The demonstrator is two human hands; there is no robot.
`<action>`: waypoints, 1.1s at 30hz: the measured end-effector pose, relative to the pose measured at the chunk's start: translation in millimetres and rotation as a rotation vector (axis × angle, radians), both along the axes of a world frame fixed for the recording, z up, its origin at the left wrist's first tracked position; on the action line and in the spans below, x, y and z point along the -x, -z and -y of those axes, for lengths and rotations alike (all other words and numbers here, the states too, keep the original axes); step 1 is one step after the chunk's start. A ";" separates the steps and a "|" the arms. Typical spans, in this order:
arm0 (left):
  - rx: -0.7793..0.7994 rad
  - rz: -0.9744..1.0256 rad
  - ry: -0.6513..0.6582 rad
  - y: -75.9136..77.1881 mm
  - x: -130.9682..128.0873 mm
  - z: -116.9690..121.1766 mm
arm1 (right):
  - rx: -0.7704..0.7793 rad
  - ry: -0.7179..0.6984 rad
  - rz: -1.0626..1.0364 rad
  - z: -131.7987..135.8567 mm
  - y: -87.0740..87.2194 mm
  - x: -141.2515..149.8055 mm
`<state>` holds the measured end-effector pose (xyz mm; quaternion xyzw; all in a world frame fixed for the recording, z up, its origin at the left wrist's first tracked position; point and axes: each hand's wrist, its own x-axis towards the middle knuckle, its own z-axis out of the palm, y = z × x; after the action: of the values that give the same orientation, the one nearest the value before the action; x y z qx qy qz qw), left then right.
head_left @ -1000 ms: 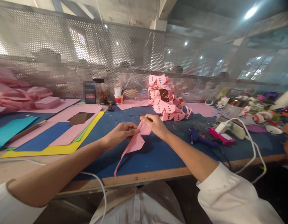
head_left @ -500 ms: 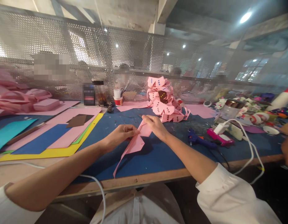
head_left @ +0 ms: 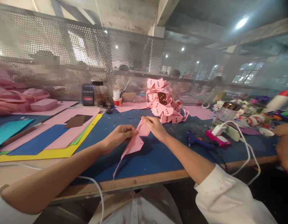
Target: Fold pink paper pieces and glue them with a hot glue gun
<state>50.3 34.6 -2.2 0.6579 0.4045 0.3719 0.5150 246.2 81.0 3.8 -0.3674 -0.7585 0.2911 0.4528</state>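
Note:
Between my hands a folded pink paper cutout (head_left: pixel 134 145) slants over the blue table mat (head_left: pixel 157 161), its long strip pointing down towards the front edge. My left hand (head_left: pixel 121 136) pinches its left edge near the middle, thumb against fingertips. Higher up, my right hand (head_left: pixel 155 127) is closed on the upper end, with the thumb along the top. Just beyond the fingers stands a stack of pink paper pieces (head_left: pixel 161 101) bearing small dark and blue squares. The fingers hide part of the folded paper's upper half.
On the left lie coloured sheets (head_left: pixel 38 141) and a pile of pink paper shapes (head_left: pixel 20 96). A blue glue gun (head_left: pixel 198 140), a magenta device (head_left: pixel 218 139) and a lidded jar (head_left: pixel 225 113) stand right. White cables (head_left: pixel 248 152) cross the edge. Another person's arm (head_left: pixel 285 149) shows far right.
The view has shifted slightly. Both hands keep the same hold on the pink paper, which has hardly moved. At the far right, the other person's arm reaches a little further into view.

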 end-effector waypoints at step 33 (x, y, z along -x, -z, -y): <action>-0.015 0.050 -0.097 1.3 2.8 -7.0 | 0.182 -0.046 -0.046 1.8 6.7 5.0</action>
<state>47.5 41.6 -3.5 0.6318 0.4202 0.4158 0.5013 241.2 79.2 -2.9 -0.3828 -0.7264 0.3774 0.4281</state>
